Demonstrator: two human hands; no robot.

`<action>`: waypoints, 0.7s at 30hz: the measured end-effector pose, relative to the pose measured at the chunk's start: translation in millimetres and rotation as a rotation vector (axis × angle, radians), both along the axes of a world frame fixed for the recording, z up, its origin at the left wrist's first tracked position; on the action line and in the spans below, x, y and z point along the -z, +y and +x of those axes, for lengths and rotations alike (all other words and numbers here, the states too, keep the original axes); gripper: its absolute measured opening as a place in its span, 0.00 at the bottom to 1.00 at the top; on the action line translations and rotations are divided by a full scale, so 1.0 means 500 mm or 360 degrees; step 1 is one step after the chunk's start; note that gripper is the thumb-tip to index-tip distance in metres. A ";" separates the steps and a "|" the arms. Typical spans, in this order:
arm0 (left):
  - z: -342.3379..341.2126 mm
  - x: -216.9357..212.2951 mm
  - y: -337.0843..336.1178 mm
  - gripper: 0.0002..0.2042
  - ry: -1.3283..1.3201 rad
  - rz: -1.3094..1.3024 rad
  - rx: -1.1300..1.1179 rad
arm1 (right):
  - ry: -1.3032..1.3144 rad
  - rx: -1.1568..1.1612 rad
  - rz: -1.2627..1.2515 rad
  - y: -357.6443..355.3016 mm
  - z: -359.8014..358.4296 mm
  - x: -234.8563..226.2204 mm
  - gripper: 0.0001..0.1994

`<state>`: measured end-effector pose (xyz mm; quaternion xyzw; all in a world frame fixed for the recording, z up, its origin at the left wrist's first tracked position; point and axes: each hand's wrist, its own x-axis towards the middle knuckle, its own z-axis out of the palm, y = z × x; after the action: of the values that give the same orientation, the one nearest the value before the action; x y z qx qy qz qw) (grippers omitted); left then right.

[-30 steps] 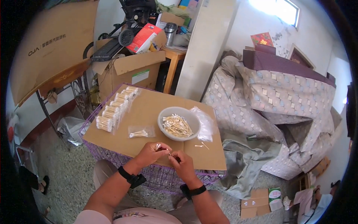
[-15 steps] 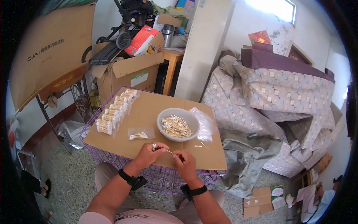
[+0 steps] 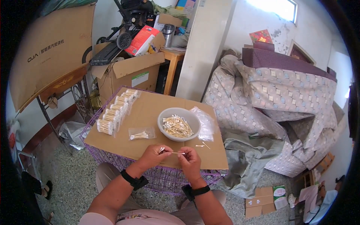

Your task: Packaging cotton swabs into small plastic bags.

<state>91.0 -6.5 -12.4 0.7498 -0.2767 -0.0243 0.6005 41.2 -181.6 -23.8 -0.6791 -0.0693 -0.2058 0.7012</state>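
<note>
Over the near edge of the cardboard sheet [image 3: 148, 108], my left hand [image 3: 153, 156] is closed on cotton swabs, whose white tips [image 3: 161, 149] show above its fingers. One cotton swab [image 3: 174, 152] spans the gap between my hands, and the fingertips of my right hand [image 3: 190, 162] pinch its right end. How many swabs the left hand holds is hidden. Just beyond my hands stands a grey bowl [image 3: 196, 120] with a heap of cotton swabs [image 3: 176, 126]. A clear bag of swabs [image 3: 141, 135] lies flat left of the bowl.
A row of bagged swab bundles [image 3: 114, 112] lines the sheet's left side. Clear plastic bags [image 3: 206, 126] and loose swabs [image 3: 204, 145] lie right of the bowl. The sheet rests on a purple wire cage [image 3: 159, 182]. Grey cloth [image 3: 249, 159] hangs at the right.
My right hand has shifted slightly right and its fingers have turned. The swab between my hands now lies nearly level, where it slanted before. My left hand has moved slightly right.
</note>
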 end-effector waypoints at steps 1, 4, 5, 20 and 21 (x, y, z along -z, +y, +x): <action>0.001 0.002 0.000 0.07 0.0000 0.0001 -0.0004 | -0.0015 0.0014 0.0067 0.003 0.000 -0.004 0.07; -0.001 -0.002 -0.003 0.07 -0.0138 0.0095 -0.0020 | 0.0007 -0.0025 0.0060 -0.001 -0.002 -0.006 0.08; -0.005 -0.007 -0.003 0.07 -0.0119 0.0101 -0.0023 | 0.0008 -0.0025 0.0059 -0.002 -0.002 -0.005 0.08; 0.000 0.010 0.011 0.05 0.0230 -0.0349 -0.0019 | 0.0020 0.0071 -0.0428 -0.009 0.004 0.009 0.04; 0.002 0.012 0.014 0.04 0.0274 -0.0469 0.0039 | -0.0042 0.0096 -0.0566 -0.008 0.004 0.006 0.04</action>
<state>92.1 0.5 -18.4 0.6452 -0.2340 -0.0550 0.7252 43.2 -185.4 -26.8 -0.7913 -0.0932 -0.2202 0.5627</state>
